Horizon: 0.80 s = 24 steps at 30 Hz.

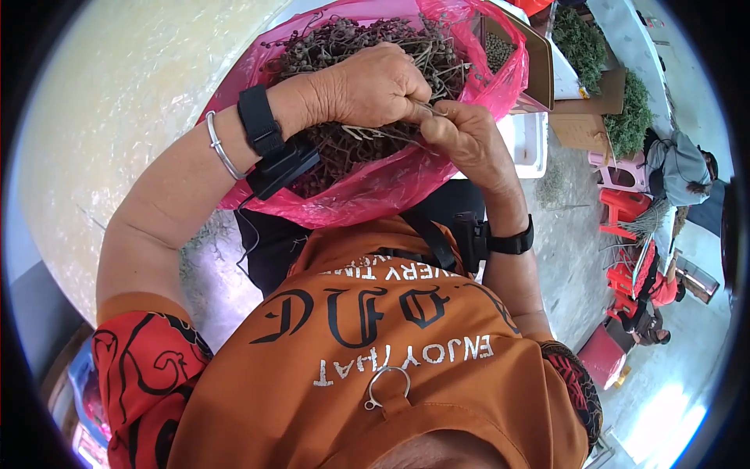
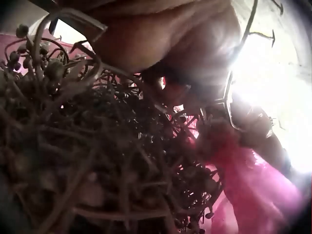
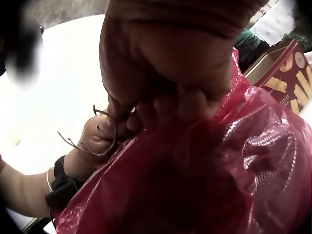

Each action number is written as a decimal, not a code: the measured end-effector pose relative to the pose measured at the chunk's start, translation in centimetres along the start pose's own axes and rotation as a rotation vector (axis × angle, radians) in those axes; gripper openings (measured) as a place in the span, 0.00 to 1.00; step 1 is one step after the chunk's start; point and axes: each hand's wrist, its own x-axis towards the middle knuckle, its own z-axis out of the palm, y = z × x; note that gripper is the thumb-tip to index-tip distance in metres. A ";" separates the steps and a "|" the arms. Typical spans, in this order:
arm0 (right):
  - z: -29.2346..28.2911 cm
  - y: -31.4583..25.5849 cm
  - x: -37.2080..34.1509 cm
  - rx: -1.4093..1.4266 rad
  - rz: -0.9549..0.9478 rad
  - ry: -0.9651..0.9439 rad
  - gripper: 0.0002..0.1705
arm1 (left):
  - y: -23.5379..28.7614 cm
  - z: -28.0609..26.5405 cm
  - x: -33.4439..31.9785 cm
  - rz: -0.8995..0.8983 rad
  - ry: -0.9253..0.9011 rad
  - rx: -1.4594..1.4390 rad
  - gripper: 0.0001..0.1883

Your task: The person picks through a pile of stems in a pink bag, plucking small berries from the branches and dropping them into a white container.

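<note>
A pink plastic bag (image 1: 336, 207), heaped with dry, tangled stems bearing small round heads (image 1: 328, 43), sits at the person's lap. Over the heap, the left hand (image 1: 375, 86) curls its fingers and pinches thin dry stems. Close against it, the right hand (image 1: 469, 141) has thumb and fingers curled on the same stems. In the right wrist view a forked stem (image 3: 114, 134) sticks out beside the left hand (image 3: 95, 139), and the right hand's fingers (image 3: 190, 105) are bent inward. The left wrist view shows the stem heap (image 2: 97, 146) dark and close under the left hand.
A pale table surface (image 1: 141, 94) lies to the left. At the right are an open cardboard box (image 1: 539, 62) with small round pieces in it, a white tray (image 1: 539, 148) and boxes of green sprigs (image 1: 629, 117). Farther off, people sit near red stools (image 1: 621, 207).
</note>
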 end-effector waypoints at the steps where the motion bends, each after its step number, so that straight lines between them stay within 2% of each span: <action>1: 0.2 0.0 0.2 -0.043 0.034 0.003 0.12 | -0.1 0.0 -0.1 -0.003 -0.002 0.001 0.18; 2: 0.4 0.0 0.2 -0.040 0.034 0.002 0.12 | -0.4 0.1 -0.2 0.030 0.023 0.040 0.18; 4: 0.6 -0.2 -0.1 -0.276 -0.009 0.071 0.11 | -0.6 0.2 -0.2 0.099 0.071 0.115 0.18; 9: 0.3 -2.4 -1.8 -0.729 -0.098 0.158 0.10 | -0.1 0.3 0.2 0.022 -0.012 -0.017 0.18; 12: 0.1 -3.1 -2.5 -0.679 -0.095 0.138 0.08 | 0.3 0.7 0.3 0.069 -0.014 -0.058 0.18; 18: -0.4 -3.3 -3.2 -0.507 -0.076 0.153 0.07 | 0.6 0.6 1.2 0.032 0.002 -0.167 0.17; 21: 0.4 -3.6 -3.3 -0.530 -0.157 0.349 0.06 | 0.2 0.4 1.1 -0.014 0.007 -0.218 0.17; 22: 0.3 -3.3 -3.4 -0.531 -0.158 0.345 0.06 | -0.5 0.7 1.1 0.048 0.084 -0.131 0.17; 24: -0.3 -2.4 -3.4 -0.747 -0.565 0.480 0.07 | -1.4 0.9 0.9 0.168 0.235 0.049 0.18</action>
